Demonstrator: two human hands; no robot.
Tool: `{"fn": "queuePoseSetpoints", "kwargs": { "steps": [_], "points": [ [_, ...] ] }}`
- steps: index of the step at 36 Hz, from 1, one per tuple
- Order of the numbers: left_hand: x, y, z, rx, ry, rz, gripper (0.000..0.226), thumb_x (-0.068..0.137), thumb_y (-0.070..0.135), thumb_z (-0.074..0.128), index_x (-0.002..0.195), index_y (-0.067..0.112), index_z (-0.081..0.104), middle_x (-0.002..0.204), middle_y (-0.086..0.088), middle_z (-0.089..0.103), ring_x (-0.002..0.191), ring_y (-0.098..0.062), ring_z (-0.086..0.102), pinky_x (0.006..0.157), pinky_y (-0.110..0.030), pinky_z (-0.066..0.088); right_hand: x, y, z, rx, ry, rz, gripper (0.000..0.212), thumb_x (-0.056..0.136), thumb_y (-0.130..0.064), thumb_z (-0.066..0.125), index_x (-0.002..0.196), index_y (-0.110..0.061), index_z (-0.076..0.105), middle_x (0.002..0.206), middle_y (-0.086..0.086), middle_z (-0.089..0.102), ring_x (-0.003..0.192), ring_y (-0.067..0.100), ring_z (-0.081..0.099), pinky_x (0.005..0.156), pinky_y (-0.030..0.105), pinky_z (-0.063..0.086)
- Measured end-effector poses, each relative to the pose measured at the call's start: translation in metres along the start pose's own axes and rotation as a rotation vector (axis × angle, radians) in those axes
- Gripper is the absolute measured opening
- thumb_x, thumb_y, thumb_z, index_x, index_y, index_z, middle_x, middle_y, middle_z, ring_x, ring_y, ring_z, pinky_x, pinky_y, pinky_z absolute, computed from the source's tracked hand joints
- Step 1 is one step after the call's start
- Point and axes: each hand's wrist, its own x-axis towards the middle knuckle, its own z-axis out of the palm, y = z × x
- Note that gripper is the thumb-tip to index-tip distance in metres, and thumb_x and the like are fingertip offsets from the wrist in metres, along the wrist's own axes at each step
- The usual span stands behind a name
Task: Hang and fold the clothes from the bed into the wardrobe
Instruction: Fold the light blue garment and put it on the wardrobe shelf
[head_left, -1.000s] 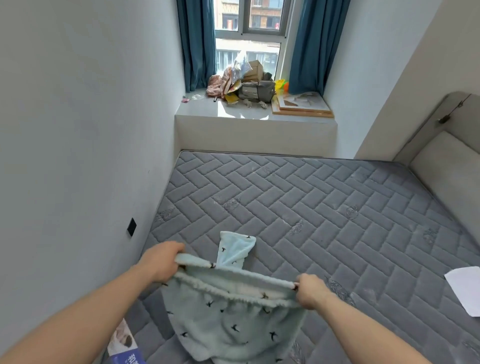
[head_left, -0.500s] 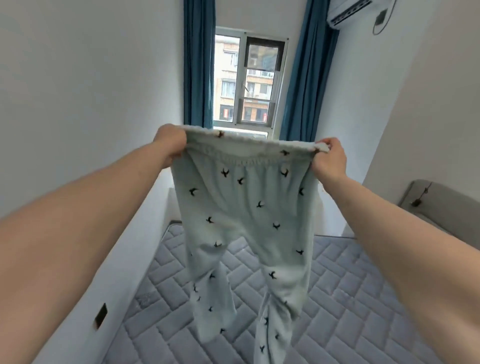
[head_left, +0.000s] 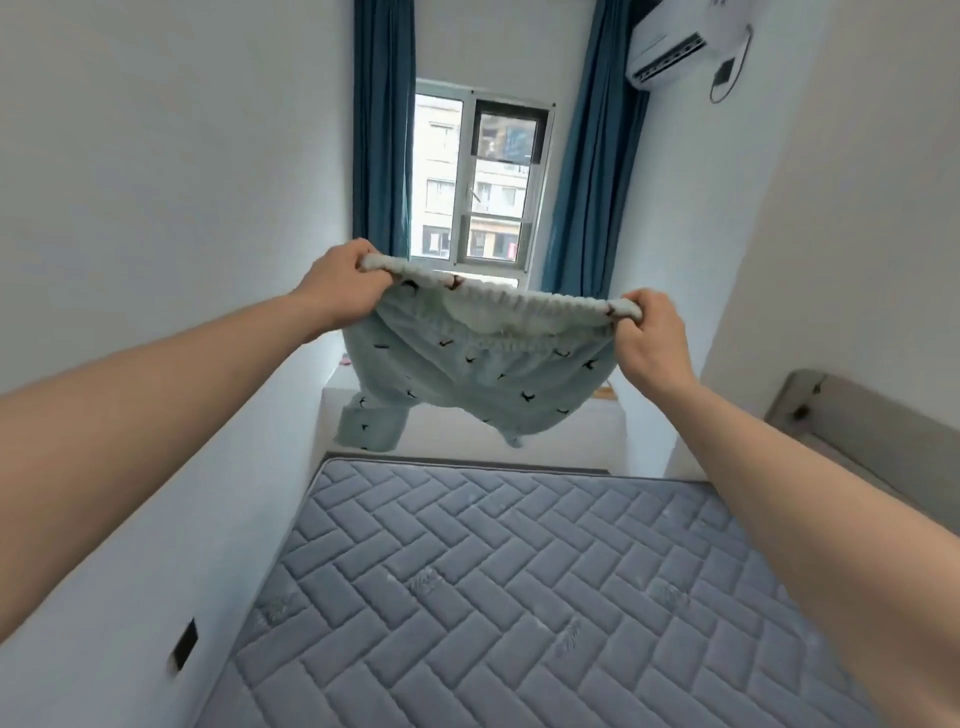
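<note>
A pair of pale mint trousers printed with small dark birds hangs in the air above the far end of the bed. My left hand grips the left end of the elastic waistband. My right hand grips the right end, so the band is stretched between them. The legs are flung away from me, toward the window, and one cuff shows at the lower left of the garment. The grey quilted mattress lies bare below. The wardrobe is out of view.
A white wall with a dark socket runs along the bed's left side. Ahead are a window with blue curtains and a ledge under it. An air conditioner hangs top right, and a padded headboard is on the right.
I lifted the trousers off the mattress by the waistband and held them up hanging. Now my hands are lower and farther out, and the legs have swung up and away from me.
</note>
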Motion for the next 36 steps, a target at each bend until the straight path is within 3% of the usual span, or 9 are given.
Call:
{"fn": "queuePoseSetpoints", "kwargs": {
  "steps": [4,10,12,16,20,23,27,32,36],
  "points": [
    [-0.071,-0.064,0.042,0.080,-0.158,-0.135,0.013,0.096,0.027,0.057,0.094,0.014,0.059,0.088,-0.001,0.058,0.076,-0.017,0.051,0.061,-0.032,0.037,-0.073,0.053,0.036,-0.126,-0.150,0.092,0.018,0.092,-0.005,0.045,0.097,-0.016,0.059,0.099,0.002,0.055,0.091,0.021,0.049,0.078,0.030,0.036],
    [-0.204,-0.163,0.107,0.163,-0.398,-0.382,0.017,0.095,0.030,0.062,0.080,0.024,0.055,0.087,-0.002,0.060,0.085,-0.025,0.057,0.066,-0.033,0.036,-0.209,0.130,0.089,-0.284,-0.505,0.327,0.014,0.092,-0.002,0.046,0.091,-0.005,0.059,0.095,0.012,0.062,0.092,0.034,0.059,0.072,0.039,0.045],
    [-0.249,-0.192,0.126,0.208,-0.497,-0.463,0.016,0.094,0.030,0.063,0.085,0.018,0.058,0.091,-0.003,0.061,0.091,-0.027,0.059,0.070,-0.033,0.038,-0.257,0.149,0.101,-0.323,-0.624,0.388,0.018,0.089,0.000,0.046,0.090,-0.010,0.060,0.096,0.010,0.062,0.094,0.034,0.060,0.070,0.036,0.042],
    [-0.336,-0.246,0.155,0.267,-0.687,-0.568,0.026,0.095,0.031,0.059,0.097,0.006,0.065,0.101,-0.008,0.068,0.095,-0.026,0.063,0.080,-0.034,0.047,-0.343,0.183,0.118,-0.415,-0.853,0.465,0.029,0.087,0.001,0.044,0.078,-0.026,0.046,0.093,0.002,0.052,0.092,0.032,0.058,0.068,0.034,0.034],
    [-0.415,-0.283,0.178,0.360,-0.918,-0.604,0.021,0.094,0.032,0.056,0.097,0.013,0.063,0.106,-0.005,0.064,0.102,-0.025,0.062,0.086,-0.034,0.048,-0.414,0.207,0.124,-0.503,-1.083,0.480,0.025,0.088,0.001,0.040,0.088,-0.023,0.047,0.103,0.003,0.047,0.084,0.026,0.046,0.073,0.033,0.037],
    [-0.462,-0.301,0.192,0.377,-1.036,-0.647,0.020,0.094,0.032,0.055,0.079,0.027,0.044,0.103,0.000,0.053,0.106,-0.024,0.059,0.081,-0.030,0.043,-0.464,0.224,0.123,-0.543,-1.223,0.496,0.022,0.090,-0.002,0.041,0.095,-0.021,0.051,0.110,0.004,0.049,0.089,0.028,0.052,0.079,0.034,0.043],
    [-0.519,-0.324,0.216,0.337,-1.113,-0.714,0.019,0.096,0.032,0.052,0.081,0.031,0.039,0.106,0.002,0.042,0.111,-0.023,0.056,0.084,-0.029,0.041,-0.532,0.253,0.125,-0.544,-1.382,0.526,0.024,0.094,-0.013,0.050,0.083,-0.032,0.041,0.111,-0.002,0.041,0.110,0.026,0.057,0.080,0.031,0.041],
    [-0.582,-0.347,0.246,0.322,-1.215,-0.746,0.008,0.094,0.015,0.046,0.097,0.023,0.046,0.130,-0.002,0.044,0.115,-0.024,0.056,0.091,-0.030,0.042,-0.600,0.289,0.131,-0.570,-1.493,0.576,0.014,0.096,-0.015,0.049,0.099,-0.028,0.048,0.131,0.002,0.043,0.113,0.024,0.053,0.084,0.031,0.045],
    [-0.629,-0.371,0.269,0.351,-1.170,-0.806,0.028,0.095,0.010,0.046,0.122,0.016,0.052,0.151,0.005,0.027,0.114,-0.022,0.060,0.090,-0.027,0.041,-0.643,0.317,0.145,-0.573,-1.559,0.581,0.028,0.094,-0.009,0.046,0.113,-0.025,0.058,0.139,0.001,0.037,0.117,0.024,0.050,0.089,0.029,0.046]
  ]
}}
